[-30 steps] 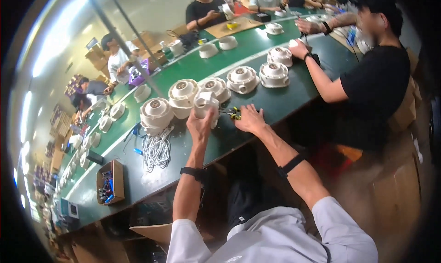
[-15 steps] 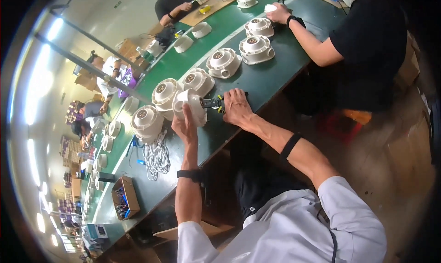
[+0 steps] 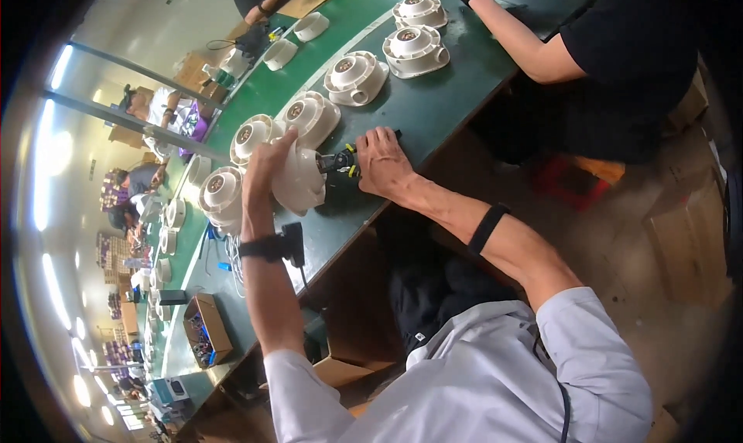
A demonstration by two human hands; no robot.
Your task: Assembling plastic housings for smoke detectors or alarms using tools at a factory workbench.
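My left hand (image 3: 265,168) is closed on a white round plastic housing (image 3: 298,183), now tilted on its side above the table's near edge. My right hand (image 3: 385,164) grips a black plier-like tool with yellow parts (image 3: 337,162). Its jaws reach into the open middle of the housing; what they touch there is hidden. Just behind my left hand stand more white housings, the nearest a housing (image 3: 222,195) beside my wrist and another (image 3: 312,119) beyond the held one.
White housings (image 3: 416,50) continue along the dark green bench (image 3: 418,106) toward a co-worker's arm (image 3: 515,48). Left of my forearm lie white cables (image 3: 235,266) and a cardboard box of small parts (image 3: 209,331). A green belt (image 3: 267,83) carries white rings beyond.
My left hand has shifted its hold to the housing's far-left side and turned the housing over further. The tool and my right hand stay at it. The whole view has shifted.
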